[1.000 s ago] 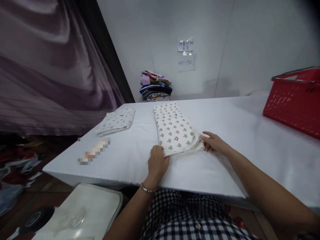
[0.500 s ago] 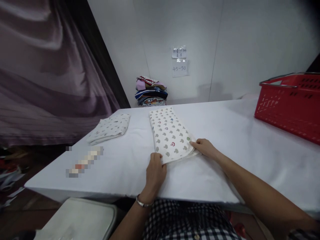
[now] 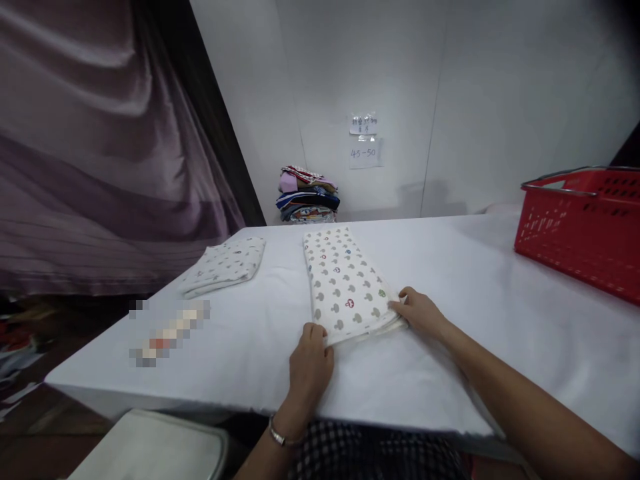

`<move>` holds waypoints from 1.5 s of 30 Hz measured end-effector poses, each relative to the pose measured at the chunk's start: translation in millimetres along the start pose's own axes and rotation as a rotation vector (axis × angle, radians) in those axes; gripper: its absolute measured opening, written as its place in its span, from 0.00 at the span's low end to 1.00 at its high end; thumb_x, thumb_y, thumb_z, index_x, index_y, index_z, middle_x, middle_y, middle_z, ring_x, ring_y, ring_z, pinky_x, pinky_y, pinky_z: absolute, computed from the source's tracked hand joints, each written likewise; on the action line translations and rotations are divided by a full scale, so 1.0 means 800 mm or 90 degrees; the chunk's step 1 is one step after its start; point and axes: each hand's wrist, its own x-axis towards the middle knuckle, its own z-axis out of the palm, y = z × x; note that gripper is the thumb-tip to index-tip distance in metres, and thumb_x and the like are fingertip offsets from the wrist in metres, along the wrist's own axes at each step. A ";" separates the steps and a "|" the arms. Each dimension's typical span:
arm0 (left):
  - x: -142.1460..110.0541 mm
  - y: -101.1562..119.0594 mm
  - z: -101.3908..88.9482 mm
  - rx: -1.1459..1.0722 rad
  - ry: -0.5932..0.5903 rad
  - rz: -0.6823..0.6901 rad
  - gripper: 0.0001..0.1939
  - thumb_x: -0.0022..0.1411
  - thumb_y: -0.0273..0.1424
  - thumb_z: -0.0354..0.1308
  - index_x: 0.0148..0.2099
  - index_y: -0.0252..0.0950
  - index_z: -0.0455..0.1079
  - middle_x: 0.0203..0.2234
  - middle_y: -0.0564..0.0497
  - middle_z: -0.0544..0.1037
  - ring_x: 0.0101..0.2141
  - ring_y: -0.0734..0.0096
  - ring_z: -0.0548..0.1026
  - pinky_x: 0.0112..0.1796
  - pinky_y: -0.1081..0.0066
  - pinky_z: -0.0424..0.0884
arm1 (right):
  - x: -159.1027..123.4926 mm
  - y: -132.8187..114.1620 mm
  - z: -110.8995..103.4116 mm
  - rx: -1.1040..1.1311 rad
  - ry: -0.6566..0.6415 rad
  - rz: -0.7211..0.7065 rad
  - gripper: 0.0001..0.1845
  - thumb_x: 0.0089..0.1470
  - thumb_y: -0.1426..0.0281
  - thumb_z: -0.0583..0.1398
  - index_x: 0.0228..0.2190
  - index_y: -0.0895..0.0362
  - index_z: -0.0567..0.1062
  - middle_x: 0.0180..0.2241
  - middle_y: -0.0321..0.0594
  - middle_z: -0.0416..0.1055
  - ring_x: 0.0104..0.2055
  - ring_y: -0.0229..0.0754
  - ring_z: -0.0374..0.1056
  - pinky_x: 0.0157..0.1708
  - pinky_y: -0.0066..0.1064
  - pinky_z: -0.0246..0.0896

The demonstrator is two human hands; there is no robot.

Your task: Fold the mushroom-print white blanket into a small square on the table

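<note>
A white cloth [image 3: 345, 283] printed with grey mushrooms and a few coloured ones lies folded in a long strip on the table, its layers showing along the near edge. My left hand [image 3: 311, 360] grips the near left corner, with the thumb on the right side of it. At the near right corner my right hand [image 3: 415, 310] pinches the edge between thumb and fingers. Over to the left rests a second folded white cloth [image 3: 225, 265] with a small print, apart from both hands.
A red plastic basket [image 3: 580, 230] stands on the right of the white-covered table [image 3: 465, 267]. Folded clothes [image 3: 307, 197] are stacked by the back wall under taped paper signs [image 3: 364, 153]. A blurred-out item [image 3: 173, 333] lies at left. A pale stool [image 3: 155, 447] is below the front edge.
The whole scene sits slightly lower in view as my head has tilted up. Both hands keep their hold on the near corners, and the right corner has shifted slightly to the right.
</note>
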 end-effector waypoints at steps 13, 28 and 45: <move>-0.004 -0.006 0.005 -0.066 0.031 0.082 0.12 0.52 0.18 0.48 0.37 0.38 0.62 0.36 0.51 0.68 0.39 0.67 0.67 0.40 0.67 0.65 | 0.059 -0.029 0.006 -0.232 0.035 -0.061 0.12 0.54 0.61 0.55 0.34 0.57 0.71 0.37 0.44 0.72 0.38 0.44 0.67 0.29 0.30 0.50; -0.007 -0.012 0.011 -0.116 0.038 0.090 0.13 0.50 0.17 0.46 0.35 0.38 0.61 0.34 0.51 0.68 0.38 0.67 0.67 0.38 0.67 0.64 | 0.082 -0.029 0.009 -0.169 0.091 -0.066 0.06 0.52 0.69 0.55 0.27 0.56 0.71 0.33 0.39 0.72 0.33 0.38 0.64 0.27 0.27 0.48; -0.008 -0.012 0.010 -0.142 0.017 0.076 0.12 0.50 0.18 0.47 0.35 0.39 0.61 0.35 0.51 0.68 0.38 0.67 0.67 0.38 0.67 0.64 | 0.090 -0.017 0.007 -0.166 0.074 -0.011 0.07 0.47 0.69 0.54 0.25 0.56 0.71 0.29 0.39 0.72 0.31 0.40 0.64 0.26 0.28 0.48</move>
